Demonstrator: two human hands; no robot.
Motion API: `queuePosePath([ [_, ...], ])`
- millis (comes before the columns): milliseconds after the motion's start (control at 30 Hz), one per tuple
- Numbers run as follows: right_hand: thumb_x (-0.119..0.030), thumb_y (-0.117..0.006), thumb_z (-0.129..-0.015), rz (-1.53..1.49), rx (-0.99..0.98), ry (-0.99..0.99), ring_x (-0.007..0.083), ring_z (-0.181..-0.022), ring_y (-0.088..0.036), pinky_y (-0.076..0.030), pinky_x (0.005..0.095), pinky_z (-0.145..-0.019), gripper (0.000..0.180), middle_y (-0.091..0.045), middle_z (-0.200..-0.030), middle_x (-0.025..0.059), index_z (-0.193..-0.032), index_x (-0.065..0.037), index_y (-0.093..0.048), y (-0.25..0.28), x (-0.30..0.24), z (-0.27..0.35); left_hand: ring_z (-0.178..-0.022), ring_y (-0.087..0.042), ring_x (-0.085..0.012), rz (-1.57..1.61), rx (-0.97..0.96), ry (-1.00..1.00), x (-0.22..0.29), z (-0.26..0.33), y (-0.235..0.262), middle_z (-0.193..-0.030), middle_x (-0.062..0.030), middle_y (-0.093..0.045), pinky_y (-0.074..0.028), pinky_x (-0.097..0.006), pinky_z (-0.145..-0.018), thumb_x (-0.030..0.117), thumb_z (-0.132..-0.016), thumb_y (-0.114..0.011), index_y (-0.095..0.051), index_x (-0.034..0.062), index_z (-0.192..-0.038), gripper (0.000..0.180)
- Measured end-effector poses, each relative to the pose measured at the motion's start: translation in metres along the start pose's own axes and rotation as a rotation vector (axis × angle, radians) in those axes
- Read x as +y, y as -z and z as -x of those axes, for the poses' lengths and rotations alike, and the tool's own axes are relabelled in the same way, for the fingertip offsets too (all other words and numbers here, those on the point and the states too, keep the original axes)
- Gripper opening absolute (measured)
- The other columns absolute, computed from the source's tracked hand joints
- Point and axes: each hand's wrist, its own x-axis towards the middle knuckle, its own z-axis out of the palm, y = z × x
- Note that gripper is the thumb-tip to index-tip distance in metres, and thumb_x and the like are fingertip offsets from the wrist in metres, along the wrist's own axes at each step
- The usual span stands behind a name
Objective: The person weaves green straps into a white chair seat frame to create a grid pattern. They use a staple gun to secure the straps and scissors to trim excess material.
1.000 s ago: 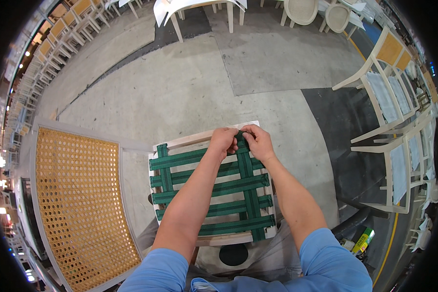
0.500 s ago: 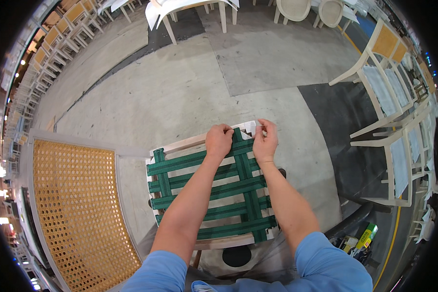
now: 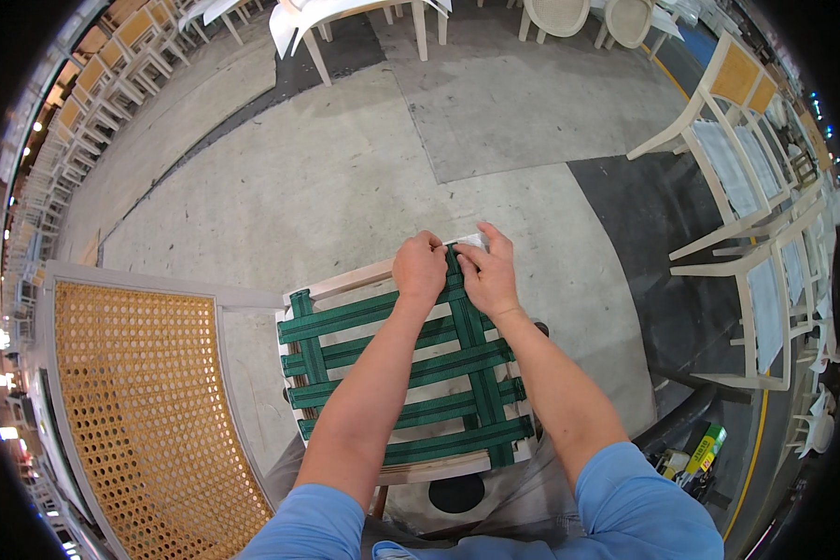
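Observation:
Before me is a wooden chair seat frame (image 3: pixel 345 283), crossed by woven green webbing straps (image 3: pixel 446 357). At its far rail my left hand (image 3: pixel 420 269) is closed, fingers pinched on the end of one lengthwise webbing strap (image 3: pixel 455 280). From the other side my right hand (image 3: pixel 490 275) meets the same strap end, thumb and index finger bent together at its edge and the other fingers raised. The fingertips partly hide the strap end. White material (image 3: pixel 471 241) shows at the far right corner, beside my right hand.
A cane-panelled chair back (image 3: pixel 140 401) adjoins the frame on the left. Pale chairs (image 3: pixel 733 168) stand at the right, above a dark mat (image 3: pixel 625 215). A green-and-yellow box (image 3: pixel 707 448) lies low on the right. Farther off are a white-covered table (image 3: pixel 345 14) and rows of chairs (image 3: pixel 89 79).
My right hand has moved left from the frame's far corner to the strap end, bending its fingers in. My left hand has stayed at the strap. The view has shifted slightly.

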Motion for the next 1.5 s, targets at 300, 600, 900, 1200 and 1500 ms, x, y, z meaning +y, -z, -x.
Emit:
queuePosePath([
  [300, -0.011, -0.070, -0.082, 0.067, -0.031, -0.019, 0.0408, -0.124, -0.044, -0.040, 0.0460, -0.104, 0.021, -0.050, -0.136, 0.0186, -0.102, -0.009, -0.075, -0.001, 0.004, 0.003, -0.124, -0.052, -0.0362, -0.180, 0.078, -0.394, -0.010, 0.040, 0.007, -0.136, -0.0103, -0.056, -0.042, -0.047, -0.099, 0.025, -0.089, -0.067, -0.064, 0.0095, -0.121, 0.035],
  [600, -0.014, -0.068, -0.086, -0.066, 0.059, -0.096, 0.0394, -0.123, -0.047, -0.041, 0.0451, -0.104, 0.022, -0.054, -0.132, 0.0180, -0.107, -0.010, -0.072, 0.015, 0.000, -0.002, -0.144, -0.030, -0.0417, -0.373, -0.001, -0.551, -0.028, 0.048, -0.007, -0.155, -0.0074, -0.041, -0.016, -0.060, -0.117, 0.033, -0.097, -0.053, -0.047, 0.0112, -0.146, 0.054],
  [900, -0.014, -0.065, -0.092, 0.046, 0.209, -0.598, 0.0233, -0.097, -0.065, -0.051, 0.0326, -0.086, 0.018, -0.067, -0.105, 0.0112, -0.108, -0.005, -0.069, 0.277, -0.022, 0.186, -0.142, -0.034, -0.0423, -0.510, -0.050, -0.513, -0.047, 0.025, -0.013, -0.155, -0.0090, -0.042, -0.017, -0.060, -0.116, 0.034, -0.100, -0.048, -0.043, 0.0132, -0.149, 0.054],
  [1200, -0.031, -0.075, -0.078, 0.572, 0.100, -1.407, 0.0311, -0.115, -0.064, -0.049, 0.0389, -0.098, 0.059, -0.068, -0.120, 0.0183, -0.128, -0.002, -0.062, 0.446, -0.001, 0.393, -0.142, -0.032, -0.0439, -0.443, -0.136, -0.528, -0.028, 0.028, -0.012, -0.155, -0.0112, -0.040, -0.016, -0.058, -0.118, 0.033, -0.098, -0.051, -0.043, 0.0102, -0.148, 0.055],
  [1500, -0.003, -0.073, -0.064, 0.473, 0.262, -1.335, 0.0261, -0.095, -0.067, -0.050, 0.0351, -0.086, 0.054, -0.069, -0.100, 0.0146, -0.115, 0.005, -0.059, 0.425, 0.018, 0.374, -0.147, -0.024, -0.0407, -0.336, -0.088, -0.512, -0.028, 0.033, 0.004, -0.158, -0.0055, -0.037, -0.013, -0.058, -0.120, 0.035, -0.098, -0.053, -0.043, 0.0153, -0.148, 0.055],
])
